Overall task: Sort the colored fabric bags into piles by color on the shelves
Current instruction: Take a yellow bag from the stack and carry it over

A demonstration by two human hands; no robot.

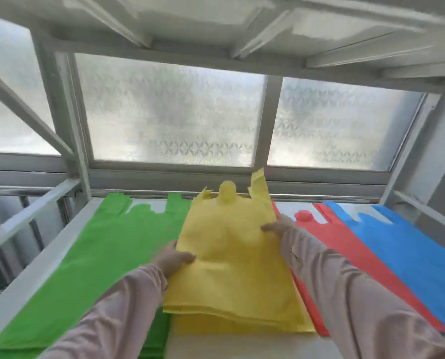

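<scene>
Two sleeves (117,307) end in a left hand (173,260) and right hand (278,225) pinching one yellow pile (231,255) by its edges, beside one green pile (99,255), one red pile (345,244), one blue pile (410,250).

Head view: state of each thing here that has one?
yellow bags, top few held at both side edges, front edge raised over the pile beneath
left hand, grips the left edge, thumb on top
right hand, grips the right edge
green bags, flat on the shelf, untouched
red bags, flat, left edge under yellow
blue bags, flat, untouched
</scene>
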